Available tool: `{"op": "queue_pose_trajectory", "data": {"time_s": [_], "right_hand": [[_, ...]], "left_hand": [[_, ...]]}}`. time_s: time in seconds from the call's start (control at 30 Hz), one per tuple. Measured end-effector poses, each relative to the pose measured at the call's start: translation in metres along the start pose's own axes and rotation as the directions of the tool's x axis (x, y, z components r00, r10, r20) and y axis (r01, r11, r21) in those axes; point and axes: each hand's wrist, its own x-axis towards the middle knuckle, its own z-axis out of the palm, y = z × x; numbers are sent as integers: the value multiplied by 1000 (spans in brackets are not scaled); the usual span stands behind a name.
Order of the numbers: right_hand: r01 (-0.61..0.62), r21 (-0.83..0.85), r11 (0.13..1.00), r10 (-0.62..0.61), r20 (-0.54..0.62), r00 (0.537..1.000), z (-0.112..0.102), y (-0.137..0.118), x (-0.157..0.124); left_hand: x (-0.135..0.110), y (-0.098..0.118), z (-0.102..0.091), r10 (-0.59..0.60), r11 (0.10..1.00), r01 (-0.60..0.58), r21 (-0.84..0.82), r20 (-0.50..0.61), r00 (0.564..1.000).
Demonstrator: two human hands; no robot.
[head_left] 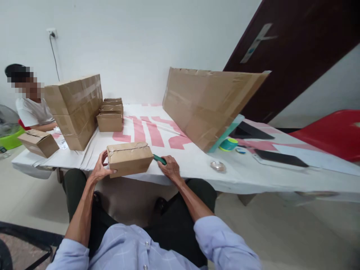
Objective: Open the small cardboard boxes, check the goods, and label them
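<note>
A small taped cardboard box (pixel 129 159) rests at the near edge of the white table (pixel 197 165). My left hand (pixel 100 169) is closed on the box's left end, thumb on top. My right hand (pixel 170 167) lies on the table just right of the box, fingers closed round a green-handled tool (pixel 159 160) whose tip points at the box's right end; the tip itself is hidden.
A stack of large boxes (pixel 75 108) and several small ones (pixel 110 116) stand at the back left. A big flat carton (pixel 205 105) leans at the right. Tape rolls (pixel 228 144), a black phone (pixel 281 158) and a red chair (pixel 332 135) are nearby. A seated person (pixel 30 108) is at the far left.
</note>
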Motion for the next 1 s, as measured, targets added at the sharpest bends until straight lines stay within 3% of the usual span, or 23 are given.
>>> {"op": "queue_pose_trajectory", "data": {"time_s": [0.7,1.0], "right_hand": [[18,-17,1000,-18,-14,1000,6,9,-5],[15,-25,1000,-15,-5,1000,5,10,-6]], "left_hand": [[-10,32,12,115,992,-115,50,2,993],[-17,39,14,105,988,-106,108,22,994]]}}
